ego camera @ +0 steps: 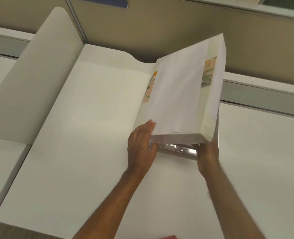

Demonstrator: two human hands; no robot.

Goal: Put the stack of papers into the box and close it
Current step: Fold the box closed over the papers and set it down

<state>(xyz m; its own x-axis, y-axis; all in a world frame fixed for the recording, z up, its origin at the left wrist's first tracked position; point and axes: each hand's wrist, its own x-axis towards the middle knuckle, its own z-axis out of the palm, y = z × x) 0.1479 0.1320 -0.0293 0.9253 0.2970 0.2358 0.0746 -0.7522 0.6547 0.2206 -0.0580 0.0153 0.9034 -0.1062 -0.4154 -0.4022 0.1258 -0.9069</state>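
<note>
Thick white wrapped stack of papers (180, 99) was tilted, far end raised, above right part of large flat white cardboard box (84, 128); box's lid flap (30, 80) stood open at left; left hand (140, 145) had fingers clamped on stack's near left corner; right hand (206, 156) gripped near right corner from below; risk, as judged: glossy wrap could slide in grip, dropping stack onto box's rim.

Blue sign (100, 1): cut off by the top edge, lettering unreadable. Red object (167, 237): only a sliver shown at the bottom edge (kind not determinable). Right hand (207, 156): fingers hidden beneath the stack of papers (180, 99), outline blurred. Printed pictures on the stack: too indistinct to be made out.
</note>
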